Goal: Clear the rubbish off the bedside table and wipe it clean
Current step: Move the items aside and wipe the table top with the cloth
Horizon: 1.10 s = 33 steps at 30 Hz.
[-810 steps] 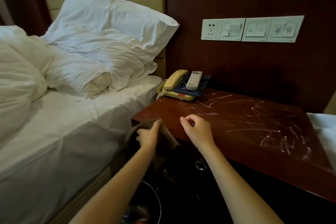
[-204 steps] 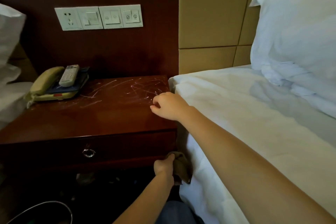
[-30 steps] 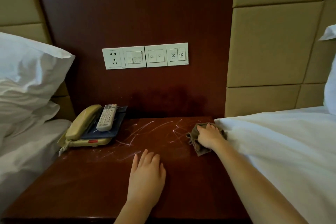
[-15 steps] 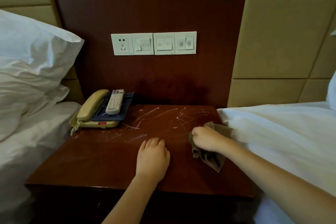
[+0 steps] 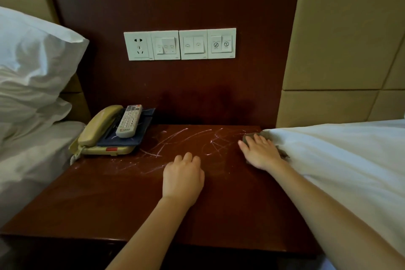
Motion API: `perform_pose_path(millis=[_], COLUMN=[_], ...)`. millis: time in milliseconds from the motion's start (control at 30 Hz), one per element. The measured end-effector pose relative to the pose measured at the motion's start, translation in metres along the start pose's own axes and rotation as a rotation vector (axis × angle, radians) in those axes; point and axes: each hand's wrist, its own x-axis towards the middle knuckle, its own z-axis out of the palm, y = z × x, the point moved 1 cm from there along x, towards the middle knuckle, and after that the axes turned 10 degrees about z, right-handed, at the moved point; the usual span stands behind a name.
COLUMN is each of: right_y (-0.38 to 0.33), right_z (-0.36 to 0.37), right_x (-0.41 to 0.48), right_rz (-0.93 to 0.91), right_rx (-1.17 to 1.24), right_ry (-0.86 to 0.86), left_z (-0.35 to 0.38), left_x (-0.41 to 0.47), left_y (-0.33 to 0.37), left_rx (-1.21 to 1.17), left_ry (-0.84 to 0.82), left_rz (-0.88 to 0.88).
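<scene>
Both hands rest on the bedside table (image 5: pixel 105 201): the right hand (image 5: pixel 260 152) presses flat on the brown cloth (image 5: pixel 249 135) at its far right corner, the left hand (image 5: pixel 183 180) lies loosely bent, holding nothing. Wiping seems in hand; next the cloth should sweep left across the white streaks (image 5: pixel 173 138).

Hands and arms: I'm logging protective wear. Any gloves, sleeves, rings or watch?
None show. The left hand and right hand are bare: no gloves, rings or watch. The left forearm and right forearm are uncovered to the frame's edge; no sleeve in view.
</scene>
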Motion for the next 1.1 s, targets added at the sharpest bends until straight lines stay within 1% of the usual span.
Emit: perform_pose_path(millis=[200,300,433,500,533,600,700,767,867,933,1033,1100], right_y=[-0.008,-0.027,-0.045,-0.044,-0.041,-0.034,-0.015,-0.002,-0.008,-0.033,-0.078,-0.094], right_z=[0.000,0.002,0.008,0.008,0.007,0.003,-0.003,-0.005,-0.003,0.001,0.010,0.016], right_x=[0.024,-0.002,-0.078,-0.093,-0.087,-0.052,0.020,0.055,0.070,0.056,0.011,-0.015], right_rz=[0.000,-0.158,-0.441,-0.487,-0.473,-0.385,-0.152,-0.028,0.022,-0.087,-0.362,-0.517], right_rx=[-0.103,-0.116,-0.137,-0.108,-0.082,-0.047,-0.024,-0.033,-0.069,-0.096,-0.126,-0.136], right_ry=[-0.036,-0.099,-0.132,-0.154,-0.165,-0.157,-0.101,-0.076,-0.068,-0.074,-0.148,-0.181], left_z=[0.012,0.013,0.012,0.013,0.014,0.015,0.019,0.020,0.018,0.013,0.014,0.015], left_x=[0.007,0.006,0.004,0.003,0.002,0.001,0.003,0.005,0.004,0.005,0.006,0.005], left_y=[-0.007,-0.006,-0.006,-0.006,-0.006,-0.006,-0.008,-0.009,-0.007,-0.006,-0.007,-0.006], left_rx=[-0.058,-0.050,-0.070,-0.097,-0.104,-0.115,-0.102,-0.081,-0.077,-0.086,-0.093,-0.090], left_ry=[-0.009,-0.002,0.042,0.054,0.070,0.101,0.093,0.108,0.077,0.081,0.050,0.083], left_rz=[-0.059,-0.080,-0.108,-0.110,-0.107,-0.092,-0.079,-0.069,-0.076,-0.078,-0.092,-0.083])
